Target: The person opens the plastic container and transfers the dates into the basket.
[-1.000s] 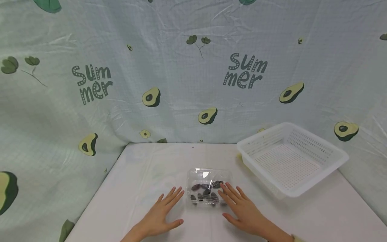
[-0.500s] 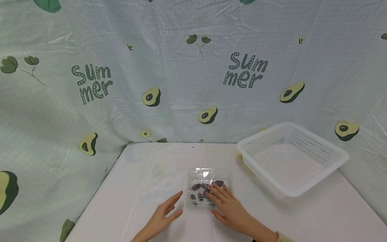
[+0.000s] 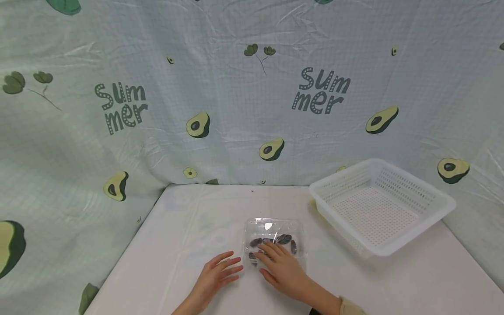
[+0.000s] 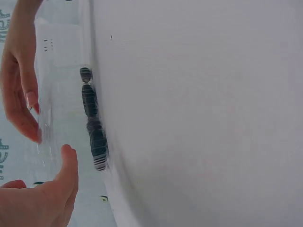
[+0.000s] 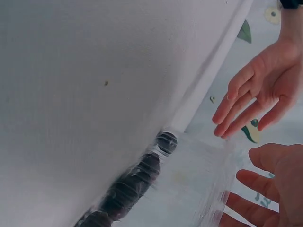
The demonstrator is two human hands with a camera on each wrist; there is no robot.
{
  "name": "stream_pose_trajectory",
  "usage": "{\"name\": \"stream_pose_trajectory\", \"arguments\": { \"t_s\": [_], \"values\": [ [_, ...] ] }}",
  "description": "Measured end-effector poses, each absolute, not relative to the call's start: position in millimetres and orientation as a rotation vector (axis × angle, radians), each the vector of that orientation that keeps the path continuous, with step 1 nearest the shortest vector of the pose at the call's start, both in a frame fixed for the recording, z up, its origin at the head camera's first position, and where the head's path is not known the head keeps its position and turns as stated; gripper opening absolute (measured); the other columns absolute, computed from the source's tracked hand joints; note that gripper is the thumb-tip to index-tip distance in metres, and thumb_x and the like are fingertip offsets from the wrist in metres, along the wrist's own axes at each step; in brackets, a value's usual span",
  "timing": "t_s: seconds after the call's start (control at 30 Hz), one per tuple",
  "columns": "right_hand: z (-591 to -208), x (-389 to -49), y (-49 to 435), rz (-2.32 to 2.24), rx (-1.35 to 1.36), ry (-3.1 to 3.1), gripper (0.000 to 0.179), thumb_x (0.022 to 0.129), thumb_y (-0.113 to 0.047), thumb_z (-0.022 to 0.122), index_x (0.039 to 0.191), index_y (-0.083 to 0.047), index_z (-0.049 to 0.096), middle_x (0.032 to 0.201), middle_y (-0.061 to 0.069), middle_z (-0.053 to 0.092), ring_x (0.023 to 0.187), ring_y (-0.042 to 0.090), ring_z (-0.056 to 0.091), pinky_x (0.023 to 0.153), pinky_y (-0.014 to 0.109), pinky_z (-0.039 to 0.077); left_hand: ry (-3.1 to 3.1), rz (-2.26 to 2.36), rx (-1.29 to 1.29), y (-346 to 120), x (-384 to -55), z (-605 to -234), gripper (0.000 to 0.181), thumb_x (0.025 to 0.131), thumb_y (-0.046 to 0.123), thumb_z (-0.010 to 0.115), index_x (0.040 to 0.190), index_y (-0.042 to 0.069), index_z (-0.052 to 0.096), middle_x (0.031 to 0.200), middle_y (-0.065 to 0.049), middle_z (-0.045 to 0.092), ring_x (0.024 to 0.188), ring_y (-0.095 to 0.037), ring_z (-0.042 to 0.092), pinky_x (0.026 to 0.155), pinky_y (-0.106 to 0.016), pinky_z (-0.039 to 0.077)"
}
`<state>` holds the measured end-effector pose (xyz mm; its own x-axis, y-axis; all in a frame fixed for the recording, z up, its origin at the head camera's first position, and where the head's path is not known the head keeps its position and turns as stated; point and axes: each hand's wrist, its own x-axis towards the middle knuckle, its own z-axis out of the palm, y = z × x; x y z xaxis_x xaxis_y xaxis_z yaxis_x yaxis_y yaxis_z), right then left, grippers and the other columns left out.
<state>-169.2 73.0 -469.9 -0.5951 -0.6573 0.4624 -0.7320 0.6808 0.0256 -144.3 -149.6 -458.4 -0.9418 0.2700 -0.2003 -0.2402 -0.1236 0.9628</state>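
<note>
A clear plastic clamshell box (image 3: 275, 225) lies on the table, holding several dark, oval, date-like fruits (image 3: 284, 239). Over its front right part reaches my right hand (image 3: 285, 273), fingers relaxed and spread above the lid, hiding some of the fruits. Just left of the box hovers my left hand (image 3: 212, 280), its fingers loosely bent and gripping nothing. In the left wrist view the row of fruits (image 4: 93, 123) shows through the box's side, with my left thumb (image 4: 68, 165) pointing toward it. The right wrist view has my right hand (image 5: 284, 184) right at the lid's edge.
A white perforated plastic basket (image 3: 378, 210) stands at the back right of the white-covered table (image 3: 204, 210). Behind and at the sides hangs a pale cloth (image 3: 228, 87) printed with avocados and lettering.
My right hand has slid left across the top of the box, uncovering fruits on its right side. My left hand has turned and its fingers have bent. The box has stayed in place.
</note>
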Motion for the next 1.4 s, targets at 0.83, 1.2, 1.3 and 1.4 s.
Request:
{"name": "stream_pose_trajectory", "arguments": {
  "t_s": [0.83,1.2,1.3,1.4],
  "values": [
    [-470,-187,37,0.241,1.019,-2.338,0.012,0.079,-0.029,0.064,0.087,-0.026,0.056,0.109,0.000,0.057,0.101,0.017,0.055,0.077,0.031,0.050,1.561,2.204,-0.072,-128,-158,-477,0.015,0.095,0.026,0.043,0.097,0.014,0.052,0.094,0.008,0.063,0.092,-0.010,0.062,0.074,-0.031,0.051],
    [-470,-192,39,0.201,1.082,-2.319,0.013,0.076,-0.033,0.065,0.082,-0.028,0.055,0.107,-0.001,0.057,0.094,0.013,0.055,0.048,0.019,0.042,1.582,2.196,-0.085,-127,-159,-479,0.011,0.093,0.027,0.046,0.091,0.017,0.051,0.092,0.008,0.064,0.089,-0.008,0.061,0.072,-0.030,0.050],
    [-470,-192,37,0.187,1.075,-2.345,0.013,0.077,-0.033,0.064,0.084,-0.029,0.054,0.107,-0.001,0.056,0.092,0.014,0.054,0.048,0.018,0.040,1.597,2.202,-0.077,-125,-160,-477,0.013,0.093,0.029,0.047,0.088,0.017,0.050,0.091,0.008,0.064,0.087,-0.008,0.062,0.072,-0.029,0.051],
    [-470,-192,35,0.177,1.060,-2.353,0.014,0.077,-0.032,0.064,0.087,-0.029,0.054,0.106,-0.001,0.054,0.089,0.014,0.054,0.049,0.018,0.039,1.605,2.206,-0.065,-124,-160,-476,0.014,0.093,0.028,0.045,0.086,0.018,0.049,0.088,0.009,0.064,0.085,-0.007,0.062,0.071,-0.028,0.051]
  ]
}}
